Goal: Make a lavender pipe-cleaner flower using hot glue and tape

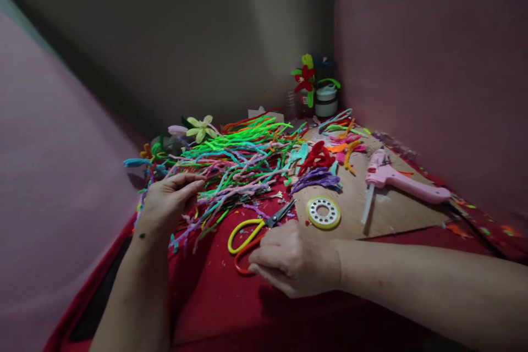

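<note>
Left hand [175, 192] and right hand [297, 261] pinch closed; on what, I cannot tell. Fuzzy multicoloured pipe cleaners [241, 160] lie just beyond the left; yellow-and-orange-handled metal scissors [271, 222], partly hidden by the right. Light fingertip pressure should spare the fuzz.

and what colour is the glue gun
Pink; the glue gun shows best in the head view.

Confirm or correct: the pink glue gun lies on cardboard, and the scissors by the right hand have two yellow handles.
Not quite: in the head view, the scissors by the right hand have one yellow handle and one orange-red. The glue gun lies on cardboard.
</note>
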Demonstrator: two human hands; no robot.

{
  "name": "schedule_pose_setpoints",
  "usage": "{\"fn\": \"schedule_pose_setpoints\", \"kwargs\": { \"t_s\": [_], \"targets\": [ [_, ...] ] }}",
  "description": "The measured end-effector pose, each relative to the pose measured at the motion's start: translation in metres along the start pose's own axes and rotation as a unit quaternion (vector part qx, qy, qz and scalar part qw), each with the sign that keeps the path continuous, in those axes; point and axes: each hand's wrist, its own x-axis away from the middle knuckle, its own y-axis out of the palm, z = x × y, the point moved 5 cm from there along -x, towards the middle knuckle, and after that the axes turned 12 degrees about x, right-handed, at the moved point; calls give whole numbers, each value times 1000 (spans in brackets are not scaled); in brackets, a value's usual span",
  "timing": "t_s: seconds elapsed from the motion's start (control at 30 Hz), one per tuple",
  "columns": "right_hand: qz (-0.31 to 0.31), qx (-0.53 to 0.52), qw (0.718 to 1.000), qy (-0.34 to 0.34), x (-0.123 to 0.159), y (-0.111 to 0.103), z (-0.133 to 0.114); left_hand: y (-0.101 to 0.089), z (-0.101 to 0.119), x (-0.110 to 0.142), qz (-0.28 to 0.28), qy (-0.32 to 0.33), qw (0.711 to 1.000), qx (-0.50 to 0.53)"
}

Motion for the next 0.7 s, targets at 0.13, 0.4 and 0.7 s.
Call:
{"fn": "schedule_pose_setpoints", "kwargs": {
  "t_s": [0.13,0.4,0.7],
  "targets": [
    [-33,40,998,34,-7,-5,14,-5,-30,-3,6,-54,998,33],
    [-252,303,858,329,6,-69,124,16,-24,4,-10,-9,999,38],
    [-300,357,793,392,27,-67,144,40,-25,13,-63,-4,997,51]
  ]
}}
